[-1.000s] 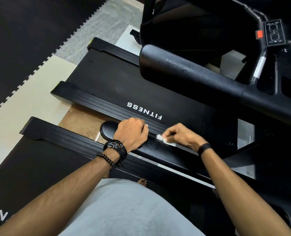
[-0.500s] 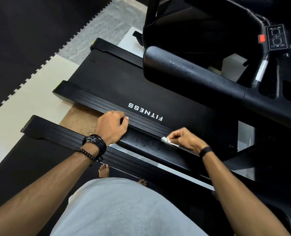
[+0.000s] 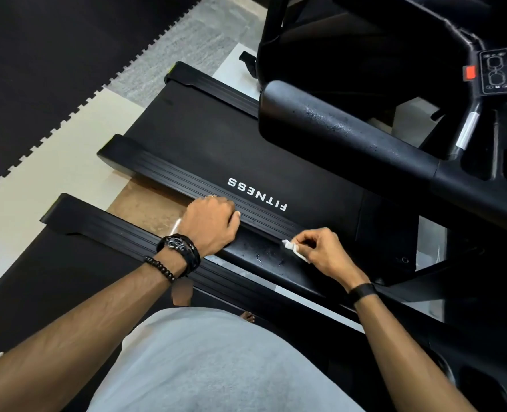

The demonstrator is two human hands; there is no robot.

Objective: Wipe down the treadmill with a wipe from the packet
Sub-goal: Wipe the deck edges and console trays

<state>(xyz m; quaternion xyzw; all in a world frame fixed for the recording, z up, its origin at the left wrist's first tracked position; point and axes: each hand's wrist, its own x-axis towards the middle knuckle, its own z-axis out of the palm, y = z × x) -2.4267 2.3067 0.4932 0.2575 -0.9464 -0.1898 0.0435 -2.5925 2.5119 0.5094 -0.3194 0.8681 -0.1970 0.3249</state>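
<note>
I look down on a black treadmill handrail that runs across in front of me, dotted with wet drops. My left hand grips the rail's left end, fingers curled over its far side. My right hand pinches a small crumpled white wipe and holds it against the rail's top near its far edge. Beyond the rail lies a second treadmill's belt printed FITNESS. No wipe packet is in view.
A thick, wet black handrail of the other treadmill crosses the upper right, with a console panel and red button behind it. Black side rails border both belts. Black foam mats and pale floor tiles lie to the left.
My left hand has slid left along the handrail and now covers its rounded end. My right hand with the wipe has stayed at nearly the same spot on the rail.
</note>
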